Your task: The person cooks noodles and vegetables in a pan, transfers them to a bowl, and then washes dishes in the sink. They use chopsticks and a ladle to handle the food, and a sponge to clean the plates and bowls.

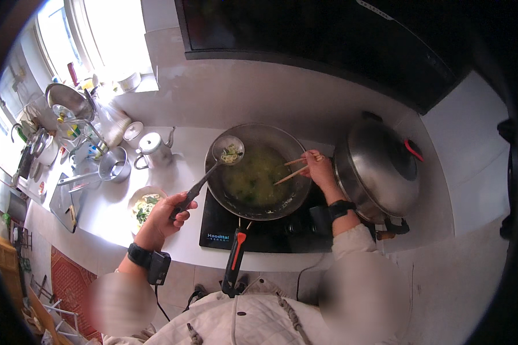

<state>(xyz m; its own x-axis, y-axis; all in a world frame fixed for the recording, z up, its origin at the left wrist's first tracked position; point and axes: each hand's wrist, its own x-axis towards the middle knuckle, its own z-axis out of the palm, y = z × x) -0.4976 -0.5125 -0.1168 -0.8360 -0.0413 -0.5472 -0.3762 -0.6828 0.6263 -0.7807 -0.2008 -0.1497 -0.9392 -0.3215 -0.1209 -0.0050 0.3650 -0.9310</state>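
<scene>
My left hand (172,211) grips the dark handle of a ladle (198,185), whose round bowl hangs over the left rim of a wok. Some noodles with bits of greens (232,154) lie in that bowl. In my right hand (318,166) is a pair of wooden chopsticks (291,175), held apart, their tips over the cloudy yellow-green broth (254,179). The wok (224,205) stands on a black Haodttai induction cooktop (216,228), its black and orange handle (234,261) pointing towards me. Partly behind my left hand is a bowl of noodles and greens (143,207).
A large lidded metal pot (380,168) stands close on the right. On the left are a metal kettle (154,151), a saucepan (114,166) and a glass board with a knife (64,207). A dark range hood (306,34) overhangs the back.
</scene>
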